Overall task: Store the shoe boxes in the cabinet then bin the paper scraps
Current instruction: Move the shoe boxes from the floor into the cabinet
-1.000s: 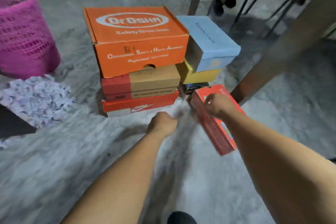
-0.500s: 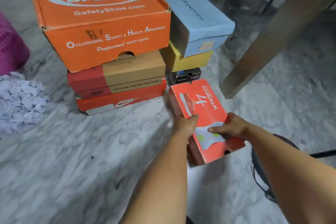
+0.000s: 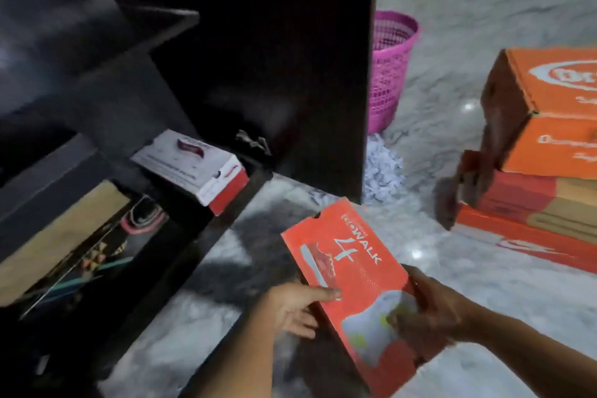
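**Box in hand, narrow shelf ahead**

At far left, the dark wooden cabinet (image 3: 181, 52) stands open, a white-and-red shoe box (image 3: 193, 165) already on its lower shelf. The left hand (image 3: 292, 308) pinches the near-left edge of the red-orange cardboard shoe box (image 3: 352, 271), thumb on the lid; the right hand (image 3: 436, 307) curls its grip round the near-right edge. The box hangs tilted above the marble floor (image 3: 452, 268), just short of the cabinet. It could catch the shelf edge or shove the stored box. Further right, white paper scraps (image 3: 382, 171) lie beside the pink mesh basket (image 3: 392, 68); the stacked orange boxes (image 3: 546, 126) wait.
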Action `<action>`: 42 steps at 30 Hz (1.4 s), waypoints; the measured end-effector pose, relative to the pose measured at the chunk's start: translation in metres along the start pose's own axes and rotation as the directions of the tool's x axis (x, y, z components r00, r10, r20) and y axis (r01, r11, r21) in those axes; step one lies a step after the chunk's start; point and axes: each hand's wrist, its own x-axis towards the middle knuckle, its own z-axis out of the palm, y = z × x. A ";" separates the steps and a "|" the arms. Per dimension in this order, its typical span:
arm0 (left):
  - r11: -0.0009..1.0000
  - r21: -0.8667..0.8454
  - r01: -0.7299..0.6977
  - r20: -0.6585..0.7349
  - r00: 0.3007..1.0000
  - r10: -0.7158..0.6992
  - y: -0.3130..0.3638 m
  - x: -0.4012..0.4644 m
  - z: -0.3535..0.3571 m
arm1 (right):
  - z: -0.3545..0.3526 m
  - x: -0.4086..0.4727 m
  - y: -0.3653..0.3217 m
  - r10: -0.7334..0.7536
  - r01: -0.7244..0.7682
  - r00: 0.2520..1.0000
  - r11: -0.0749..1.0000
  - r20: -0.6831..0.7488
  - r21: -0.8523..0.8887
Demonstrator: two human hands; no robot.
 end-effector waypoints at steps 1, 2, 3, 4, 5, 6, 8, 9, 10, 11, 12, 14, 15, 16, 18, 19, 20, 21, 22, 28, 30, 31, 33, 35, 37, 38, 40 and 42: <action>0.996 -0.073 -0.052 -0.050 0.998 0.048 -0.008 -0.010 -0.027 | 0.006 0.016 -0.029 -0.023 0.022 1.000 1.000 -0.006 -0.020; 0.981 -0.155 -0.119 -0.108 0.989 0.103 -0.014 -0.021 -0.052 | 0.009 0.030 -0.061 -0.055 0.055 0.998 0.998 -0.014 -0.040; 0.957 -0.216 -0.193 -0.171 0.973 0.157 -0.015 -0.032 -0.074 | 0.012 0.045 -0.091 -0.086 0.084 0.996 0.994 -0.028 -0.072; 0.924 -0.267 -0.274 -0.246 0.947 0.209 -0.015 -0.043 -0.092 | 0.012 0.060 -0.118 -0.107 0.100 0.993 0.988 -0.057 -0.113; 0.891 -0.305 -0.337 -0.323 0.916 0.236 -0.013 -0.046 -0.112 | 0.013 0.075 -0.144 -0.126 0.112 0.988 0.983 -0.093 -0.143; 0.854 -0.325 -0.407 -0.392 0.879 0.270 -0.009 -0.052 -0.128 | 0.013 0.089 -0.170 -0.144 0.121 0.981 0.978 -0.130 -0.169; 0.773 -0.328 -0.542 -0.527 0.785 0.327 0.003 -0.057 -0.157 | 0.015 0.119 -0.218 -0.187 0.142 0.962 0.966 -0.200 -0.218; 0.732 -0.329 -0.596 -0.590 0.735 0.334 0.009 -0.053 -0.171 | 0.016 0.135 -0.238 -0.213 0.158 0.947 0.960 -0.240 -0.231; 0.681 -0.332 -0.652 -0.654 0.680 0.332 0.016 -0.053 -0.182 | 0.017 0.151 -0.257 -0.245 0.182 0.927 0.956 -0.283 -0.231; 0.642 -0.334 -0.690 -0.707 0.634 0.313 0.024 -0.048 -0.194 | 0.019 0.167 -0.273 -0.278 0.220 0.903 0.954 -0.327 -0.205; 0.601 -0.331 -0.728 -0.748 0.591 0.304 0.031 -0.043 -0.204 | 0.021 0.185 -0.287 -0.303 0.264 0.878 0.952 -0.370 -0.154; 0.532 -0.321 -0.784 -0.809 0.519 0.276 0.047 -0.033 -0.223 | 0.030 0.217 -0.310 -0.334 0.354 0.841 0.935 -0.425 -0.034; 0.525 -0.296 -0.798 -0.836 0.482 0.261 0.053 -0.029 -0.229 | 0.036 0.232 -0.318 -0.349 0.388 0.828 0.922 -0.439 -0.001; 0.537 -0.243 -0.808 -0.863 0.433 0.262 0.056 -0.020 -0.235 | 0.044 0.246 -0.324 -0.372 0.414 0.817 0.910 -0.440 -0.001; 0.592 -0.097 -0.800 -0.886 0.341 0.316 0.062 -0.006 -0.243 | 0.060 0.270 -0.332 -0.434 0.458 0.803 0.888 -0.408 -0.042; 0.620 -0.034 -0.784 -0.888 0.308 0.341 0.064 -0.001 -0.247 | 0.067 0.282 -0.335 -0.452 0.478 0.799 0.878 -0.396 -0.038; 0.645 0.005 -0.764 -0.888 0.293 0.354 0.068 0.003 -0.252 | 0.073 0.293 -0.337 -0.460 0.494 0.799 0.869 -0.388 -0.012; 0.665 -0.001 -0.747 -0.885 0.310 0.347 0.071 0.005 -0.257 | 0.078 0.302 -0.341 -0.460 0.503 0.800 0.864 -0.384 0.014; 0.676 -0.015 -0.737 -0.881 0.330 0.339 0.074 0.007 -0.263 | 0.083 0.310 -0.345 -0.458 0.506 0.803 0.862 -0.382 0.033; 0.663 -0.034 -0.748 -0.913 0.294 0.284 0.080 0.021 -0.286 | 0.108 0.332 -0.360 -0.437 0.516 0.790 0.852 -0.429 0.082; 0.659 -0.019 -0.752 -0.912 0.283 0.296 0.078 0.023 -0.287 | 0.110 0.332 -0.358 -0.438 0.514 0.786 0.855 -0.436 0.068; 0.670 -0.016 -0.742 -0.911 0.287 0.296 0.078 0.022 -0.287 | 0.109 0.332 -0.358 -0.437 0.510 0.790 0.858 -0.430 0.066; 0.708 0.016 -0.706 -0.923 0.262 0.283 0.079 0.018 -0.286 | 0.105 0.328 -0.361 -0.417 0.480 0.815 0.875 -0.403 0.065; 0.718 -0.021 -0.696 -0.946 0.246 0.210 0.079 0.008 -0.278 | 0.100 0.321 -0.366 -0.398 0.437 0.847 0.899 -0.352 0.036; 0.670 -0.146 -0.728 -0.964 0.257 0.068 0.071 0.004 -0.271 | 0.093 0.311 -0.367 -0.387 0.405 0.872 0.914 -0.299 -0.001; 0.651 -0.199 -0.733 -0.964 0.265 0.005 0.063 0.007 -0.268 | 0.088 0.304 -0.364 -0.385 0.402 0.874 0.915 -0.296 -0.002; 0.695 -0.265 -0.669 -0.939 0.344 -0.027 0.046 0.015 -0.253 | 0.081 0.289 -0.348 -0.393 0.438 0.835 0.898 -0.385 0.033; 0.820 -0.275 -0.501 -0.848 0.528 0.038 0.036 0.011 -0.210 | 0.076 0.264 -0.317 -0.409 0.472 0.758 0.881 -0.508 -0.004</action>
